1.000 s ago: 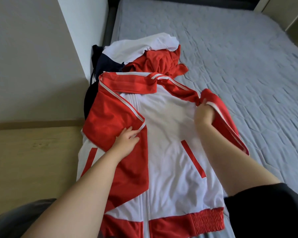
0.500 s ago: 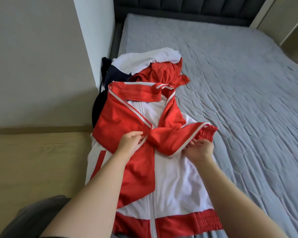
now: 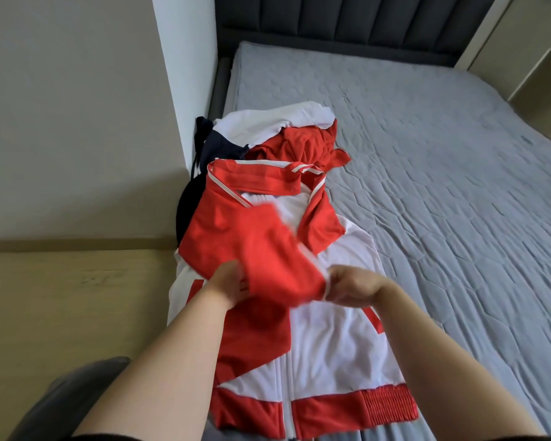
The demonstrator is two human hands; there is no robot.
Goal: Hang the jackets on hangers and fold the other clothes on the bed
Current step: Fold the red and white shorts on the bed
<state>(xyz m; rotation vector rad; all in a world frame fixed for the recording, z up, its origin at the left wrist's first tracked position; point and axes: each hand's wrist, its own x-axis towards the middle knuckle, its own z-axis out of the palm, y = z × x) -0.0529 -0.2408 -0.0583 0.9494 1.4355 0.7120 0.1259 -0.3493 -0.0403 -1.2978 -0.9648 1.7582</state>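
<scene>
**On the bed (image 3: 427, 154): one jacket (image 3: 331, 345) laid flat**

Left hand (image 3: 228, 283) reaches under one red sleeve (image 3: 277, 259), its grip unclear. Right hand (image 3: 350, 286) pinches that sleeve's end above the jacket's white front. One heap of clothes (image 3: 283, 135) lies beyond.

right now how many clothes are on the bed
4: a red and white jacket nearest; behind it a white garment, a red garment, and a dark garment furthest left. The pile may hide more.

Head-worn, steeply down over bed (image 3: 442, 224)
</scene>
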